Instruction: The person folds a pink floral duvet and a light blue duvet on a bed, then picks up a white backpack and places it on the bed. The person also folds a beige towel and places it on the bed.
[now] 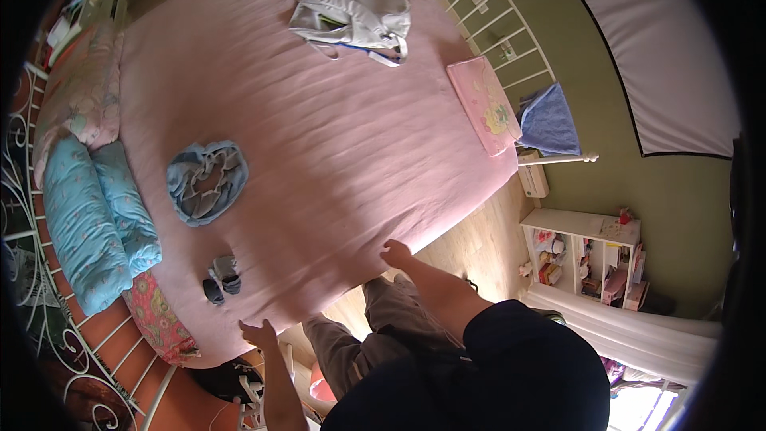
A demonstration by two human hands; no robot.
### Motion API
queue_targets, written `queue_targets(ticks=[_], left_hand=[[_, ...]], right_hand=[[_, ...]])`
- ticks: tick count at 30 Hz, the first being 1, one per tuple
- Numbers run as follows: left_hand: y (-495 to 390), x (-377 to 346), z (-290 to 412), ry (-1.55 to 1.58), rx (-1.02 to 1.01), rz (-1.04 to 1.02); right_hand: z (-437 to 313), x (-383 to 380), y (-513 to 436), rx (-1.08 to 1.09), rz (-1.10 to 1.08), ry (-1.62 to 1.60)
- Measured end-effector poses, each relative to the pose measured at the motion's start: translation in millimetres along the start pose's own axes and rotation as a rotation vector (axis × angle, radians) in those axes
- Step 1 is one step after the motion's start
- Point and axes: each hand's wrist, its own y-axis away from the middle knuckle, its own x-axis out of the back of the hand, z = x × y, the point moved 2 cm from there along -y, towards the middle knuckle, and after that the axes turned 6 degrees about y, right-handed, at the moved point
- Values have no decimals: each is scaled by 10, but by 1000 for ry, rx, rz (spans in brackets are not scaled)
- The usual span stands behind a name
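My left hand (258, 334) is above the near edge of the pink bed sheet (299, 191), fingers apart and holding nothing. Close to it lie grey and dark socks (224, 278). Near the same edge, farther right, is my right hand (395, 254), empty, its fingers loosely curled; whether it touches the sheet I cannot tell. A light-blue garment with an elastic edge (207, 183) forms a rough ring on the left part of the bed. At the far side rests a pale grey-white backpack (353, 15) with its straps loose.
Folded turquoise quilts (90, 221) and a patterned pillow (158, 317) line the left bed end. A pink pillow (485, 105) and a blue towel (549, 120) are by the white metal bed rail (517, 18). A white shelf (583, 230) stands at right.
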Motion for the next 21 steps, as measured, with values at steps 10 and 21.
queue_targets(ticks=[10,21], left_hand=[[1890,-857,641,352,-81,-728],[1978,-867,983,134,-269,-617]], right_hand=[[1986,1198,469,-198,91,86],[2729,642,1535,-235,84,-126]])
